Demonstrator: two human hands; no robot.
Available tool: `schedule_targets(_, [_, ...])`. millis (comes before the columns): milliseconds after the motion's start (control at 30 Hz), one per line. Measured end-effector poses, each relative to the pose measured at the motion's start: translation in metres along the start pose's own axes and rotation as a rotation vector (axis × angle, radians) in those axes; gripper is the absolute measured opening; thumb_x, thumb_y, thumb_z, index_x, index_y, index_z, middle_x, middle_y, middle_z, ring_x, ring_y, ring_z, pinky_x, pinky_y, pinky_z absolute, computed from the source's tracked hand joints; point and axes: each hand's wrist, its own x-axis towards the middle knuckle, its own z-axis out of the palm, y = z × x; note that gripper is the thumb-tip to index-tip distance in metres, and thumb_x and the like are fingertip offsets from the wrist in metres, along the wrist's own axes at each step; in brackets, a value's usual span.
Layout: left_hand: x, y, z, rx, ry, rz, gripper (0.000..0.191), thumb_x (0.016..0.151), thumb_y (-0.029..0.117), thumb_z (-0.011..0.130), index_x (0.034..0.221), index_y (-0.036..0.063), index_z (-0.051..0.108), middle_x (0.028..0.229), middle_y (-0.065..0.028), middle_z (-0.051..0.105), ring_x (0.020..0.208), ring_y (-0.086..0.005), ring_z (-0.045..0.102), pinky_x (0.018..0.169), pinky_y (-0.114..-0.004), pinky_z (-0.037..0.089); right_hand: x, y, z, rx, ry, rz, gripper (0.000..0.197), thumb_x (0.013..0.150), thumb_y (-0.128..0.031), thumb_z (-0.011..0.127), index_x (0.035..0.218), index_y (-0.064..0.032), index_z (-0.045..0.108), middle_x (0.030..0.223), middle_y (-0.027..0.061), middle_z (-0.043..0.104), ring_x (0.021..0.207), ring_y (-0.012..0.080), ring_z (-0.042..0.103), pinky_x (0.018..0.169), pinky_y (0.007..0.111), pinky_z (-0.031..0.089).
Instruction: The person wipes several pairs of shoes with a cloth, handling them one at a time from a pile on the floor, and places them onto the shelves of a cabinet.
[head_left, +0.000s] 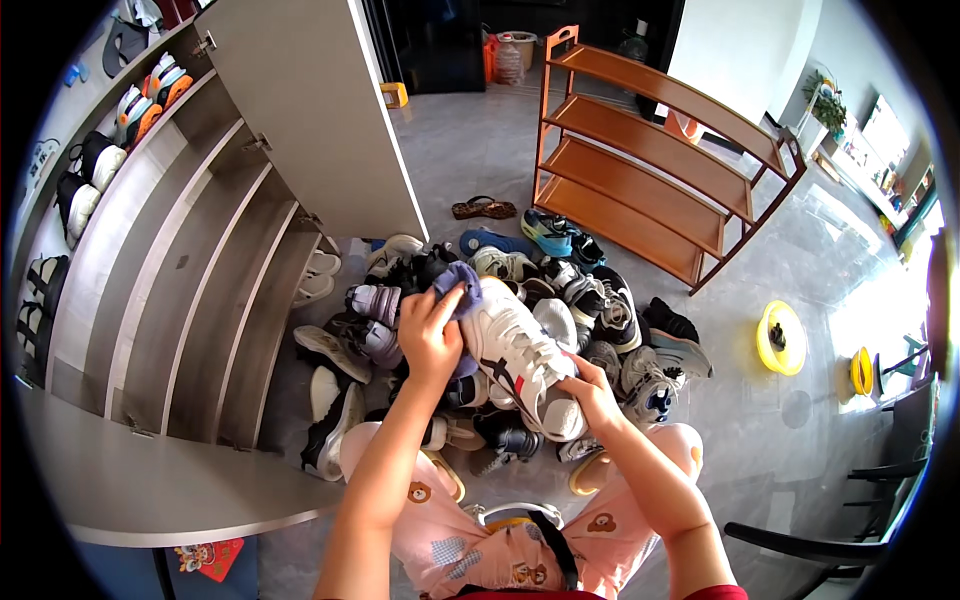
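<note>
My right hand (595, 391) grips a white sneaker (504, 321) near its heel, with the toe tilted up and away from me. The sneaker has white laces and dark and red marks on its side. In my left hand (430, 336) is a bunched purple cloth (458, 287), held beside the shoe's toe. Whether the cloth touches the toe I cannot tell. Beneath both hands spreads a heap of mixed shoes, among them a black-and-white sneaker (619, 309) and a grey running shoe (651, 382). The held sneaker hides part of the heap.
An open shoe cabinet (191, 300) stands at left, several shoes on its upper shelves. Its door (315, 105) juts toward the heap. Beyond the shoes is a brown wooden rack (637, 165). A yellow basin (766, 352) sits on the floor at right, near a black chair arm (806, 541).
</note>
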Motion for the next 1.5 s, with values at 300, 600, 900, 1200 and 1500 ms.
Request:
schedule_targets(300, [-0.032, 0.071, -0.008, -0.36, -0.253, 0.193, 0.042, 0.063, -0.004, 0.055, 0.099, 0.0124, 0.07, 0.092, -0.0091, 0.062, 0.082, -0.03, 0.056, 0.071, -0.038, 0.048, 0.02, 0.017, -0.025, 0.732, 0.029, 0.408, 0.033, 0.082, -0.024, 0.055, 0.107, -0.0031, 0.062, 0.102, 0.0141, 0.067, 0.091, 0.0272, 0.065, 0.084, 0.039, 0.052])
schedule_targets(600, [-0.019, 0.032, 0.001, -0.185, -0.086, 0.075, 0.043, 0.064, -0.008, 0.052, 0.1, 0.0083, 0.068, 0.09, -0.0115, 0.061, 0.079, -0.0345, 0.054, 0.068, -0.043, 0.046, 0.017, 0.021, -0.009, 0.907, -0.115, 0.375, 0.041, 0.081, -0.021, 0.05, 0.117, -0.0008, 0.057, 0.114, 0.0174, 0.062, 0.104, 0.0318, 0.059, 0.098, 0.042, 0.044])
schedule_targets(900, [-0.038, 0.064, -0.007, -0.276, -0.252, 0.221, 0.039, 0.063, 0.003, 0.059, 0.098, 0.0143, 0.071, 0.095, -0.0076, 0.062, 0.081, -0.0298, 0.055, 0.069, -0.039, 0.048, 0.03, 0.042, -0.032, 0.802, -0.007, 0.331, 0.032, 0.083, -0.016, 0.051, 0.108, 0.0012, 0.06, 0.102, 0.0149, 0.066, 0.097, 0.0257, 0.063, 0.089, 0.04, 0.05])
schedule_targets(1200, [-0.033, 0.049, -0.006, -0.269, -0.183, 0.104, 0.043, 0.063, -0.007, 0.054, 0.099, 0.0103, 0.069, 0.096, -0.012, 0.062, 0.081, -0.0339, 0.056, 0.069, -0.041, 0.048, 0.014, 0.024, -0.005, 0.499, 0.181, 0.348, 0.025, 0.083, -0.021, 0.052, 0.091, 0.0004, 0.064, 0.083, 0.0097, 0.066, 0.075, 0.0199, 0.063, 0.074, 0.032, 0.05])
schedule_targets(1500, [-0.022, 0.037, -0.007, -0.222, -0.218, 0.186, 0.042, 0.065, -0.002, 0.059, 0.103, 0.0134, 0.069, 0.092, -0.0082, 0.061, 0.081, -0.03, 0.055, 0.068, -0.039, 0.049, 0.007, 0.012, -0.003, 0.157, 0.159, 0.146, 0.042, 0.08, -0.002, 0.056, 0.122, -0.001, 0.057, 0.102, 0.01, 0.066, 0.086, 0.0169, 0.063, 0.077, 0.028, 0.05])
